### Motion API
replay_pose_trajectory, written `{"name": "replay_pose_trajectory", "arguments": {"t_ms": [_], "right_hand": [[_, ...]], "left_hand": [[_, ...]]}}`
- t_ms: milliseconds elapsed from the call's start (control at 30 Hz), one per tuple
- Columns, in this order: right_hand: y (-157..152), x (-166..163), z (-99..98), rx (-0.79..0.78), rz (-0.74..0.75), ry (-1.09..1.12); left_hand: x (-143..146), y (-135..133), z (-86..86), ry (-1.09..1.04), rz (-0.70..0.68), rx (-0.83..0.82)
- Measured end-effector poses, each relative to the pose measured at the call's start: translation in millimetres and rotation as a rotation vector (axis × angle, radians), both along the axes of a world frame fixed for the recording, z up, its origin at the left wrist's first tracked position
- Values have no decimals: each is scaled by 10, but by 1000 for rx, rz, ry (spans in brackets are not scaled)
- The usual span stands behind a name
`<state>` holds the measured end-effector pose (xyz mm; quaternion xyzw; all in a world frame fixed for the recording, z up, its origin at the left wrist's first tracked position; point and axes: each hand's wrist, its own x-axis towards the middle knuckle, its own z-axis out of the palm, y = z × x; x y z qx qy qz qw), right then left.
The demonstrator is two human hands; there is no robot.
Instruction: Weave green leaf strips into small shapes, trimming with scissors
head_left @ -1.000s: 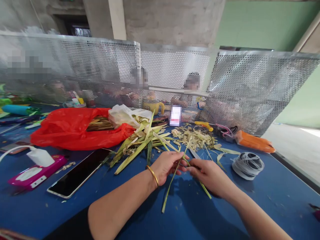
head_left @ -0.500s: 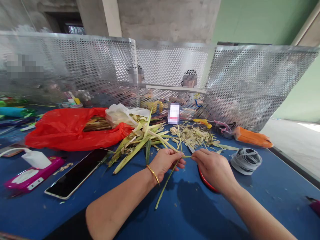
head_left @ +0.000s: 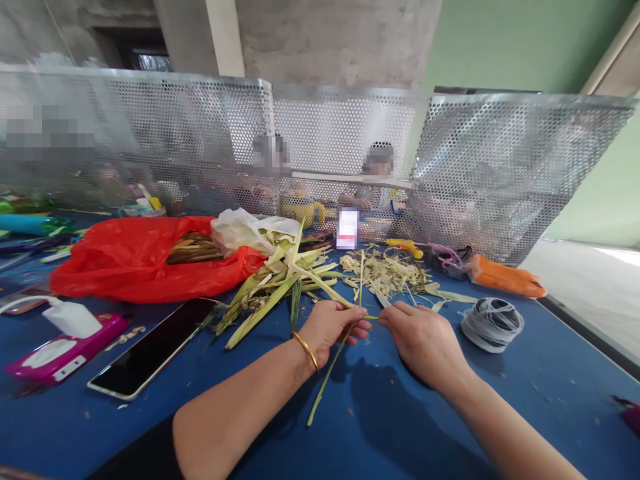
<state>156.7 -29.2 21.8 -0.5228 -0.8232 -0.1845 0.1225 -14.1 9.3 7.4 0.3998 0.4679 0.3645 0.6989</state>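
My left hand [head_left: 336,321], a gold bangle at its wrist, pinches crossed green plant strips above the blue table. One long strip [head_left: 327,385] slants down toward me from under the fingers and rises above them. Another, paler strip [head_left: 323,283] runs up left toward the leaf pile. Just right of it, my right hand [head_left: 420,337] is closed on the short end of a green strip [head_left: 373,318]. A metal blade [head_left: 382,299] shows beyond the right fingertips; the red handle it seems to belong to is hidden under that hand.
Long leaves [head_left: 265,310] spill from a red plastic bag [head_left: 125,267]. Shredded scraps [head_left: 390,270] lie ahead. Left are a phone [head_left: 150,353] and a magenta power strip [head_left: 70,353]; right, a tape roll [head_left: 493,325] and orange packet [head_left: 507,275]. A perforated metal screen [head_left: 345,120] separates people behind.
My right hand has shifted slightly left and down, covering the red handle that showed before. The left hand keeps its pinch on the strips, whose lower end has swung slightly left.
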Motion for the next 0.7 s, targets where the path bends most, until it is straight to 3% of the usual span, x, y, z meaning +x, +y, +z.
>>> {"name": "replay_pose_trajectory", "arguments": {"t_ms": [267,433,567,700], "right_hand": [[38,21,-27,4,12,24],[26,14,5,-9,32,76],[-12,-27,55,89,205,134],[-34,-124,-43,-20,412,-20]], "left_hand": [[-14,-11,28,-43,-15,48],[-15,8,19,-31,62,32],[-50,18,46,-145,48,-26],[-56,21,13,-206,-8,-24]]}}
